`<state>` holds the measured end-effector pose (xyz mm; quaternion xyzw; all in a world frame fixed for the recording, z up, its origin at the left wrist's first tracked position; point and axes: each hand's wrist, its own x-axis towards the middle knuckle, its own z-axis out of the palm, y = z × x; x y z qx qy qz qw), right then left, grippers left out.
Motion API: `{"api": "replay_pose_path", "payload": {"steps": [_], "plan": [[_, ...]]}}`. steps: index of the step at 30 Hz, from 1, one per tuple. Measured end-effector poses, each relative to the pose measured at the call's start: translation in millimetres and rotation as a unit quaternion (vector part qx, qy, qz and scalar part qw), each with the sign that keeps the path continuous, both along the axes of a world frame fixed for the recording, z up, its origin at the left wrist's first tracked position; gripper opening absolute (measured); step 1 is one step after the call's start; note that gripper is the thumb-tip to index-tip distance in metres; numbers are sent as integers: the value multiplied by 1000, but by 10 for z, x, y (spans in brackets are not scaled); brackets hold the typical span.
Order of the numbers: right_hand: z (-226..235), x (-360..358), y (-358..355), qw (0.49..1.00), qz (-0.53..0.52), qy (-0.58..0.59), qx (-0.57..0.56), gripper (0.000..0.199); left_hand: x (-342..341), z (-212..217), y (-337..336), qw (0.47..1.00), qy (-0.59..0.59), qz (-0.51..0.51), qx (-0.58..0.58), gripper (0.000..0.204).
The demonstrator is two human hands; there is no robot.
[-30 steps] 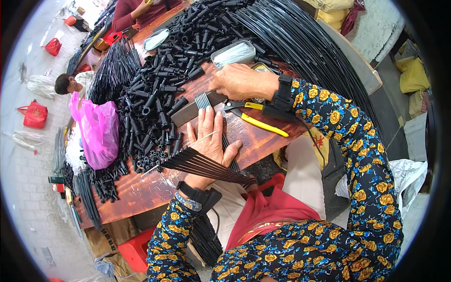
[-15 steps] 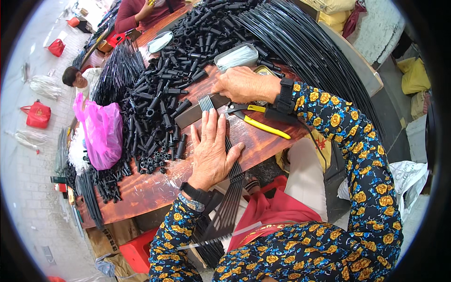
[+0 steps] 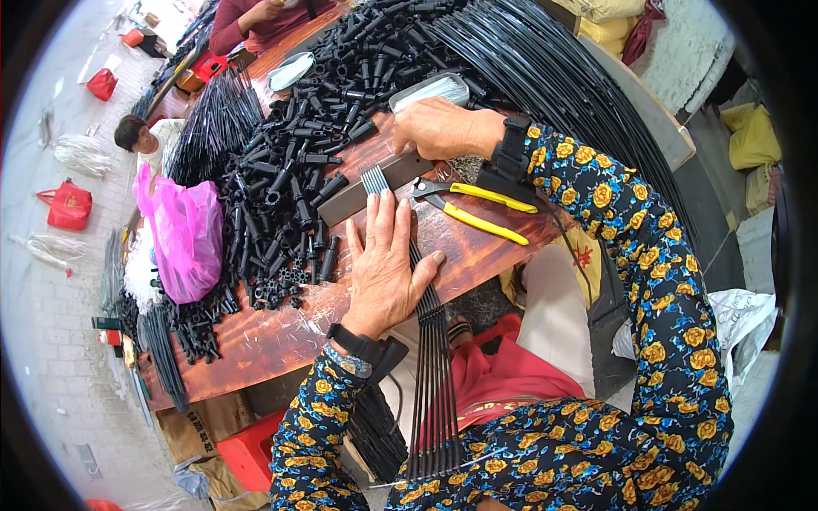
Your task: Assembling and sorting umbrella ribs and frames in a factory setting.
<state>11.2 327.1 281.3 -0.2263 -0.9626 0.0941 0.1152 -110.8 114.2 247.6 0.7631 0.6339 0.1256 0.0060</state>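
My left hand point(image 3: 385, 277) lies flat, fingers stretched, over a row of thin black rods point(image 3: 437, 375) on the table. Their silvery tips point(image 3: 373, 178) rest side by side across a grey-brown bar point(image 3: 348, 201). Below the table edge the rods hang toward my lap, and a thin pale strip spans their lower ends. My right hand point(image 3: 445, 129) is beyond the bar's right end with its fingers curled, next to a clear tray point(image 3: 463, 88) of white strands. Whatever its fingertips hold is hidden. Yellow-handled cutting pliers point(image 3: 487, 223) lie just right of the bar.
A heap of black plastic tubular parts point(image 3: 294, 162) covers the table's middle. Bundles of long black rods point(image 3: 588, 94) lie at the far right. A pink plastic bag point(image 3: 183, 243) stands left. Two other people sit beyond, one in a maroon sleeve point(image 3: 230, 25).
The lower ends of the rods have swung right, from near my left forearm to my lap. My right hand has shifted slightly farther away, baring more of the bar's end and the pliers.
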Motion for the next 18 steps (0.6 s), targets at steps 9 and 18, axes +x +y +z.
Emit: {"api": "replay_pose_path", "payload": {"steps": [9,18], "plan": [[-128,-30,101,991,104,52,60,32,-21,-17,-4,1000,0,-3,6,78],[78,-125,-26,992,87,23,-83,31,-32,-18,-20,1000,6,8,13,79]]}}
